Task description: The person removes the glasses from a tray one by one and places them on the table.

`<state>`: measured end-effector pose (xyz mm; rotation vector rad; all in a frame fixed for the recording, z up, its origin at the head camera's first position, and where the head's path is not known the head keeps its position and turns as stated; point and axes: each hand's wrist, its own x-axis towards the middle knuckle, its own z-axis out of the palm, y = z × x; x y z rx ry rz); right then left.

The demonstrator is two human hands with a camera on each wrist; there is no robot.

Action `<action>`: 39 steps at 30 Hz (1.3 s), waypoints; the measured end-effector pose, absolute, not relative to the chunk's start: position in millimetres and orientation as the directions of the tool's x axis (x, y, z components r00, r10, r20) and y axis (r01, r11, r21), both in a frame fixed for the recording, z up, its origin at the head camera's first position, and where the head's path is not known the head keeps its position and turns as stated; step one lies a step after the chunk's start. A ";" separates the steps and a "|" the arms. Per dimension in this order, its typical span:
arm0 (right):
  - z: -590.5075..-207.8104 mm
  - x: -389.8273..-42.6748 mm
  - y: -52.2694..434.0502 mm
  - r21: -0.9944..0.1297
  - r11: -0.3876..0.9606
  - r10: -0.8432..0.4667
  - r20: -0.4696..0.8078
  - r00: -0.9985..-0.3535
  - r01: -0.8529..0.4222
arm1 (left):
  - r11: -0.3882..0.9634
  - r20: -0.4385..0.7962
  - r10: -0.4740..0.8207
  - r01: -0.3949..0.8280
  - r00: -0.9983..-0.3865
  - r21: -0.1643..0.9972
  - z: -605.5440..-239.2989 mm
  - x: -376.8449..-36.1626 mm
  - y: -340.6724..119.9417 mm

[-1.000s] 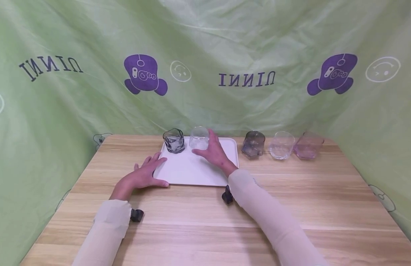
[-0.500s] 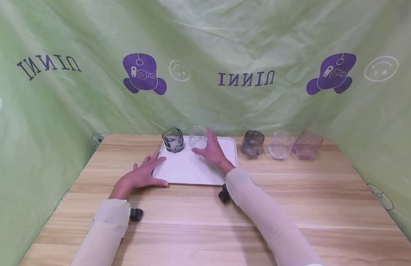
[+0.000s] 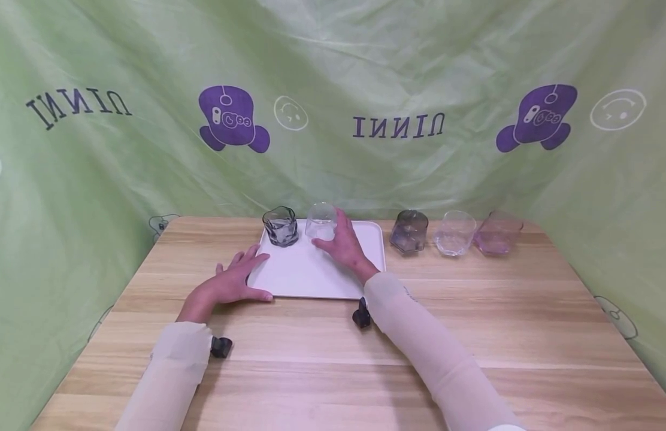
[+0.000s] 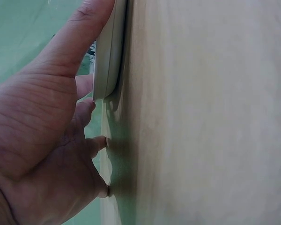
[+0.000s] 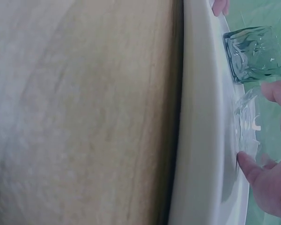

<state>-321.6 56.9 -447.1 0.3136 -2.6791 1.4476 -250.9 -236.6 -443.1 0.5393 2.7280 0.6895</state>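
A white tray [image 3: 306,275] lies on the wooden table. My left hand [image 3: 233,284] spreads its fingers at the tray's front-left corner, its thumb along the front edge. In the left wrist view, the thumb and a finger touch the tray rim, while other fingertips rest on the table. My right hand [image 3: 344,242] reaches over the tray and holds a clear drinking glass [image 3: 320,221] near the back edge, thumb on one side and fingers on the other. Left of it, a grey-tinted glass [image 3: 281,227] stands on the tray's back-left corner.
Right of the tray, a dark smoky glass [image 3: 410,232], a clear faceted glass [image 3: 454,234] and a pink-tinted glass [image 3: 497,234] stand in a row on the table [image 3: 311,371]. A green printed curtain [image 3: 333,161] hangs right behind the table's back edge.
The whole view has shifted very slightly. Both hands, the tray and the glasses keep their places relative to each other.
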 end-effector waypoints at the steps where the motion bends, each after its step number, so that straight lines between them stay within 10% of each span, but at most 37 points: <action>1: -446.9 -321.3 56.6 -0.818 0.533 -0.139 0.166 -0.976 -0.215 | 0.817 -0.171 0.417 0.285 -0.893 0.501 -443.0 -250.9 -236.7; 39: -425.4 -297.8 64.3 -0.845 0.496 -0.075 0.186 -0.980 -0.198 | 0.810 -0.159 0.420 0.290 -0.893 0.510 -443.2 -249.3 -237.3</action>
